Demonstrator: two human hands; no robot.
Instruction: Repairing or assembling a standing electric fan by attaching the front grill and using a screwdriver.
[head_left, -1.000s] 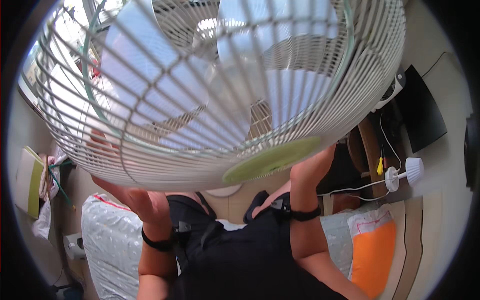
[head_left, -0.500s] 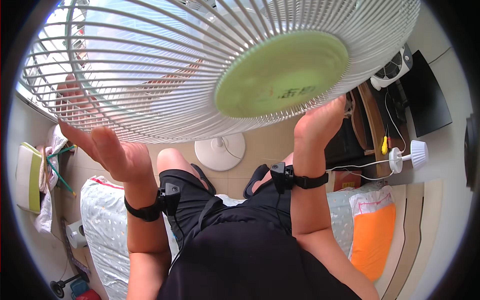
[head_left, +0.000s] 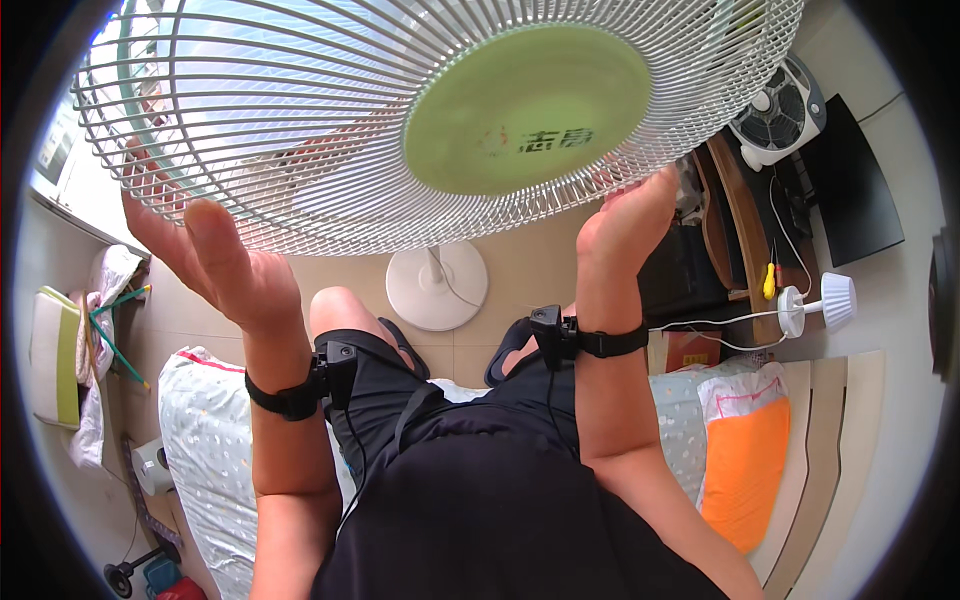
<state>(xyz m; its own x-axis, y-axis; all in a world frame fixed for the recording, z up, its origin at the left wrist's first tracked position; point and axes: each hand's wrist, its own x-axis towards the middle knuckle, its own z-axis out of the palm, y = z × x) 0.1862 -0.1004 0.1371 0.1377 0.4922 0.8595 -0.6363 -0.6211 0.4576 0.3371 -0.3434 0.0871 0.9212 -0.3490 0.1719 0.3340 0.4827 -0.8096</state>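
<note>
A large fan head with a white wire grille [head_left: 260, 190], pale translucent blades and a green centre badge [head_left: 525, 80] fills the upper view. My left hand [head_left: 215, 255] supports its lower left rim, fingers up against the wires and thumb pointing upward. My right hand [head_left: 625, 215] grips the lower right rim, fingertips partly hidden by the grille. Each wrist wears a black strap with a small camera. Below the fan head, a white round pedestal base [head_left: 435, 305] stands on the tiled floor between my feet.
Bedding [head_left: 210, 440] and an orange pillow [head_left: 742, 480] lie around me. On the right are a small box fan [head_left: 780, 115], black panel [head_left: 855, 175], yellow-handled screwdriver [head_left: 769, 280], white lamp [head_left: 836, 300] with cables and wooden furniture. A folded cushion [head_left: 55, 355] is at left.
The fan head has risen in view and tilted, showing more of its green badge and uncovering the pedestal base. Both my hands have moved upward with it, still at the rim.
</note>
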